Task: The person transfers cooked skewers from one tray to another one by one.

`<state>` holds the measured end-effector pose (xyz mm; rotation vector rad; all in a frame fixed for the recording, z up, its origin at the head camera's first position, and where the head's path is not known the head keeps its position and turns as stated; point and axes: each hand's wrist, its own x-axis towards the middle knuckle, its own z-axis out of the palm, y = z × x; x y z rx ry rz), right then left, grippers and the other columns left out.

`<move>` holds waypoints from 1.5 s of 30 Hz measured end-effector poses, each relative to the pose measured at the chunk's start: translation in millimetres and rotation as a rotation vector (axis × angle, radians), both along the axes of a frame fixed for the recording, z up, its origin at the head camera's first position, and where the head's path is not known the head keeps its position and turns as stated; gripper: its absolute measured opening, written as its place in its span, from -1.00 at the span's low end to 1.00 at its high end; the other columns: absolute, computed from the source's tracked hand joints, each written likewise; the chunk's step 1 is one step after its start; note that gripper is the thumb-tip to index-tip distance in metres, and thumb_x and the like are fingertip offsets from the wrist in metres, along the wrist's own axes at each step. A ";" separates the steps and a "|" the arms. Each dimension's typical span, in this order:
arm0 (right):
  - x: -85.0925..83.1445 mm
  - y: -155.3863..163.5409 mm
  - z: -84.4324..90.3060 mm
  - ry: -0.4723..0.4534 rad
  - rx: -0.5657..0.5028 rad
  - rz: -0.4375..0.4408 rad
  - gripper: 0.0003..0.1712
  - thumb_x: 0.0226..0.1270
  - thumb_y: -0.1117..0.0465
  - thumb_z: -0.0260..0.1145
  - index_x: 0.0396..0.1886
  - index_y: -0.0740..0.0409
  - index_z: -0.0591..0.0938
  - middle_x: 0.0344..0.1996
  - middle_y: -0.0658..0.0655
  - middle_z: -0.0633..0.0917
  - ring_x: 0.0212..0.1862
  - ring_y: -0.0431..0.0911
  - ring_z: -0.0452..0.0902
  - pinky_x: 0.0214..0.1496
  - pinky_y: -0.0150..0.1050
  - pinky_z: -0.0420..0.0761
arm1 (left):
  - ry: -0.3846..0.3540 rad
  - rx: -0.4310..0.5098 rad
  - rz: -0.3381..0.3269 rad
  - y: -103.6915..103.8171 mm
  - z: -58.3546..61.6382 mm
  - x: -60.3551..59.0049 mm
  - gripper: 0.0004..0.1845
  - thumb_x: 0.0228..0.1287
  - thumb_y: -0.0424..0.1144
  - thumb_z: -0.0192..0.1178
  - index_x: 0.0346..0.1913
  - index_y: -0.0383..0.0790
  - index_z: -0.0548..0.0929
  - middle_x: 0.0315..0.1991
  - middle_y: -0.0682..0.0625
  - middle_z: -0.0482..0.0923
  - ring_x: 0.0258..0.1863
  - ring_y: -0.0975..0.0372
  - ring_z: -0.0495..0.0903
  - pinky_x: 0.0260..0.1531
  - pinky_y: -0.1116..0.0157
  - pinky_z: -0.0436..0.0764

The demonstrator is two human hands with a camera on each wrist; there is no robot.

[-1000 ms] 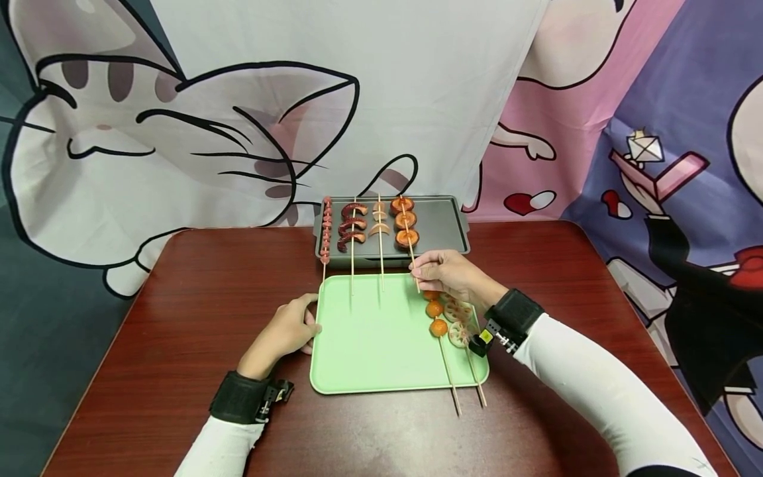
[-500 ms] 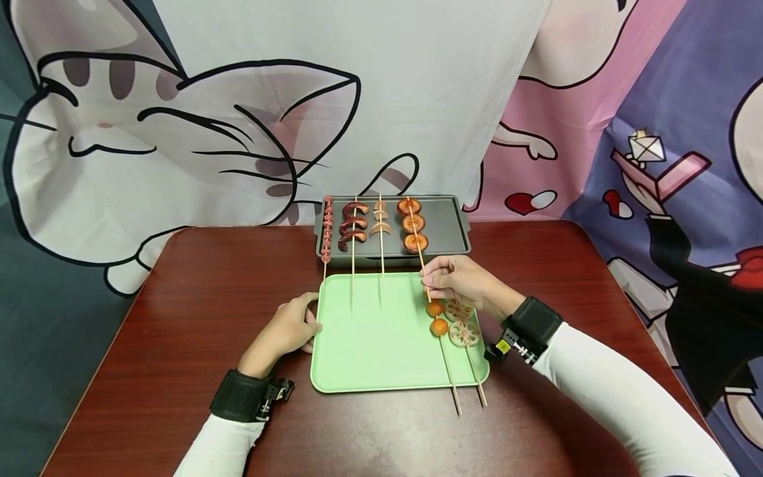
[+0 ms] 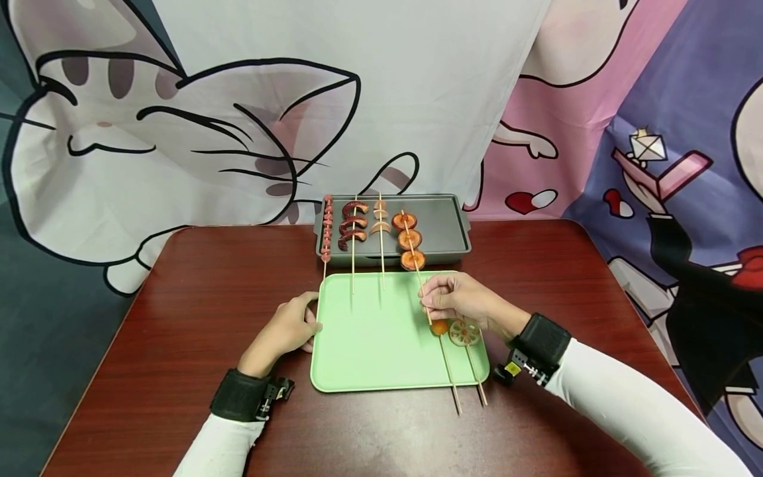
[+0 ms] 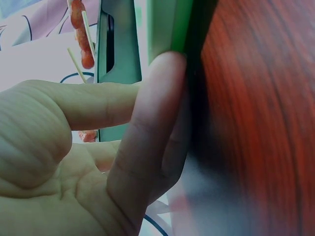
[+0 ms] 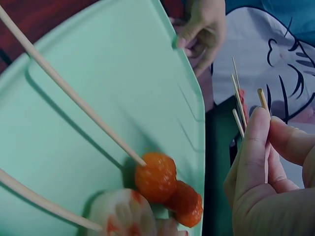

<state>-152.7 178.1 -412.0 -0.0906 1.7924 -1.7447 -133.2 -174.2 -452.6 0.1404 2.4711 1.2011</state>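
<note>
My right hand [image 3: 456,298] pinches the bare stick of a skewer with round orange-brown pieces [image 3: 408,240], above the far right part of the green tray [image 3: 375,344]. The pieces overlap the front rim of the grey grill pan [image 3: 444,228] in the head view. My left hand [image 3: 292,324] holds the tray's left rim between thumb and fingers. On the tray's right side lie a skewer of orange balls [image 5: 155,177] and a lotus root skewer [image 3: 464,333], partly hidden by the right hand in the head view.
On the pan rest a skewer of small red pieces [image 3: 326,228], one of dark curled pieces [image 3: 354,224] and one of pale pieces [image 3: 380,218]. Their sticks reach over the pan's front edge. The brown table [image 3: 197,331] meets a printed cloth [image 3: 447,99] behind.
My right hand has carried the skewer of round pieces first to the right, then toward me and slightly back left, out over the pan's front rim. The left hand stays at the tray.
</note>
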 end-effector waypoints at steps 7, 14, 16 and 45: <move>12.8 1.6 -1.4 -0.008 -0.030 0.057 -0.91 0.45 0.51 0.24 -0.16 0.32 0.62 -0.40 -0.01 0.73 -0.31 -0.22 0.72 -0.21 -0.38 0.80 | 0.002 -0.003 0.004 0.5 0.7 -0.1 -0.32 0.37 -0.52 0.22 0.51 -0.43 0.27 -0.38 -0.18 0.52 -0.63 0.14 0.64 -0.58 0.22 0.76; 25.1 3.7 -0.5 -0.029 -0.045 0.073 -0.93 0.45 0.50 0.25 -0.16 0.33 0.60 -0.39 0.03 0.73 -0.31 -0.21 0.74 -0.21 -0.38 0.80 | -0.009 -0.008 0.003 0.3 0.6 -0.4 -0.32 0.38 -0.51 0.22 0.52 -0.41 0.26 -0.36 -0.19 0.51 -0.61 0.13 0.64 -0.56 0.22 0.76; 28.2 4.3 -1.0 -0.035 -0.049 0.074 -0.93 0.45 0.50 0.25 -0.17 0.33 0.60 -0.39 0.03 0.72 -0.32 -0.21 0.73 -0.21 -0.38 0.80 | -0.008 -0.006 0.002 0.4 0.5 -0.4 -0.31 0.38 -0.51 0.22 0.52 -0.42 0.26 -0.36 -0.19 0.50 -0.61 0.13 0.64 -0.56 0.22 0.76; 79.2 2.6 -4.0 0.006 0.021 0.073 -0.89 0.37 0.52 0.32 -0.30 0.27 0.61 -0.35 0.05 0.63 -0.30 -0.19 0.70 -0.15 -0.24 0.82 | 0.004 -0.007 0.006 1.3 1.0 0.4 -0.33 0.36 -0.53 0.23 0.49 -0.42 0.29 -0.39 -0.17 0.51 -0.62 0.13 0.65 -0.56 0.21 0.76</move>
